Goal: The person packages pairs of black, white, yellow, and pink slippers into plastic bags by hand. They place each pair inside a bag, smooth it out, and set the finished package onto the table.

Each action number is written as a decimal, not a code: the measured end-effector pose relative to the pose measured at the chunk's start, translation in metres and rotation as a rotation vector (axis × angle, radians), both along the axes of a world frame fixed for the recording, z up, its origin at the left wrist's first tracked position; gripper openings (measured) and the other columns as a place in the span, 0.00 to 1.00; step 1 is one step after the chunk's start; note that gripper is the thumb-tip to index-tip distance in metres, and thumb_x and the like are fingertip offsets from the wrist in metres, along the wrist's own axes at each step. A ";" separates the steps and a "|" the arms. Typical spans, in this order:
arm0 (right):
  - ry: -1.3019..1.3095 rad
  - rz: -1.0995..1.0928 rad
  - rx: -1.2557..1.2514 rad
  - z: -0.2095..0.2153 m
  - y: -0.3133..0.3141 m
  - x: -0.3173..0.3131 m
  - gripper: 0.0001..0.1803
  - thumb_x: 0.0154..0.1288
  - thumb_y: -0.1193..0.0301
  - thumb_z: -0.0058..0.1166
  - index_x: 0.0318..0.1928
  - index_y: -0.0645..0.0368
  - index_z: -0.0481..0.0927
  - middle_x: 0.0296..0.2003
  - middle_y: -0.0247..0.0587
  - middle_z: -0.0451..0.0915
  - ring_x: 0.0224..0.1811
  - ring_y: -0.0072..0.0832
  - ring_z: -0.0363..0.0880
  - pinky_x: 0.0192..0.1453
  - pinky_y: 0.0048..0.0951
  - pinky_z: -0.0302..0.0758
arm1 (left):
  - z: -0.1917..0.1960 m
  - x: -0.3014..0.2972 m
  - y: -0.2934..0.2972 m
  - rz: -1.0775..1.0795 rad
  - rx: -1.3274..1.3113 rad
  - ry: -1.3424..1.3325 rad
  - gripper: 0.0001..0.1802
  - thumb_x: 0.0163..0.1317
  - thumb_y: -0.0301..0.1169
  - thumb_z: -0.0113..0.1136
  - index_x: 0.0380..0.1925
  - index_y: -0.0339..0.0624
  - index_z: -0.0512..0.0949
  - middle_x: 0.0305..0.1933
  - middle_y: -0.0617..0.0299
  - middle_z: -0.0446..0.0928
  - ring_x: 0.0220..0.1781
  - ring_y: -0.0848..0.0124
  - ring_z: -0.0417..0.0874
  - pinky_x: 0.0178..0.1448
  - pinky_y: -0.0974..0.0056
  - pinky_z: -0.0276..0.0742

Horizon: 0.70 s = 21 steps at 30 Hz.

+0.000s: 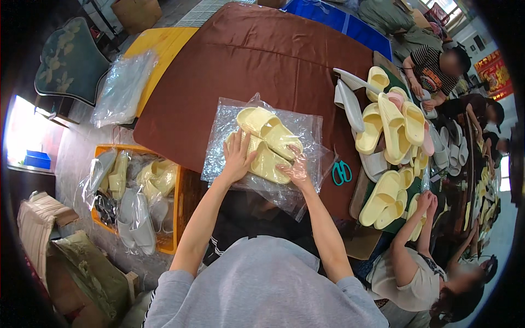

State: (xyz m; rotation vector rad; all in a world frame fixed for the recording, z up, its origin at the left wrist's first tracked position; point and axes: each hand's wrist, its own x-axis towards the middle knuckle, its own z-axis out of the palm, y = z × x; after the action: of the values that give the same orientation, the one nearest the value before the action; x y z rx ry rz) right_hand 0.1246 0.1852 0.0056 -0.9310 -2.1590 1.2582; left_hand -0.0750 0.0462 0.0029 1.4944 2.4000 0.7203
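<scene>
- Orange plastic crate stands on the floor at the left, below the table edge. It holds bagged slippers, pale yellow and white, each pair in clear film.
- Clear empty bags lie in a heap on the yellow table corner, above the crate.
- Brown cloth covers the table centre.
- Left hand lies flat, fingers spread and extended, pressing the near end of the yellow slipper pair. It grips nothing.
- Yellow slipper pair lies inside a clear plastic bag on the brown cloth, directly ahead of the person. The two slippers are stacked and slightly offset. Long axis runs from upper left to lower right.
- Right hand rests on the bag film at the lower-right end of the pair, fingers bent loosely; whether it pinches the film cannot be determined.
- Teal scissors lie just right of the bag.
- Loose yellow slippers are piled at the right, with white ones beside them.
- Another person's hands touch a yellow slipper at the far right.
</scene>
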 end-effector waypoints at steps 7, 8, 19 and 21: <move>0.129 0.096 -0.391 0.052 0.015 -0.007 0.22 0.60 0.73 0.65 0.55 0.61 0.79 0.52 0.41 0.79 0.55 0.30 0.75 0.59 0.31 0.72 | 0.056 -0.015 -0.022 0.090 0.275 -0.121 0.30 0.71 0.39 0.50 0.71 0.48 0.61 0.74 0.45 0.55 0.75 0.46 0.56 0.73 0.40 0.51; 0.130 0.148 -0.311 0.042 0.034 0.001 0.21 0.59 0.72 0.65 0.54 0.60 0.79 0.49 0.37 0.80 0.53 0.26 0.76 0.58 0.27 0.72 | 0.069 -0.016 -0.018 0.104 0.365 -0.113 0.27 0.70 0.36 0.51 0.68 0.45 0.64 0.72 0.45 0.59 0.73 0.46 0.60 0.73 0.44 0.56; -0.009 0.363 -0.478 0.014 0.050 -0.008 0.24 0.58 0.74 0.64 0.57 0.55 0.81 0.51 0.37 0.81 0.51 0.23 0.77 0.58 0.27 0.74 | -0.004 -0.049 -0.051 0.085 -0.004 0.033 0.30 0.73 0.40 0.41 0.72 0.39 0.57 0.78 0.53 0.54 0.79 0.58 0.51 0.80 0.51 0.41; 0.133 0.423 -0.369 0.007 0.052 -0.006 0.25 0.57 0.74 0.63 0.57 0.56 0.81 0.50 0.40 0.81 0.51 0.25 0.78 0.57 0.27 0.74 | -0.011 -0.047 -0.049 0.077 -0.052 0.200 0.32 0.73 0.42 0.40 0.73 0.39 0.55 0.79 0.53 0.52 0.80 0.59 0.49 0.81 0.51 0.38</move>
State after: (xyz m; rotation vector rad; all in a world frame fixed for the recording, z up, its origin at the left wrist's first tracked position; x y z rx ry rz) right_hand 0.1182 0.2377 0.0126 -0.5081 -2.1233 1.9114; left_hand -0.1222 -0.0027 -0.0078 1.5267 2.6143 0.5422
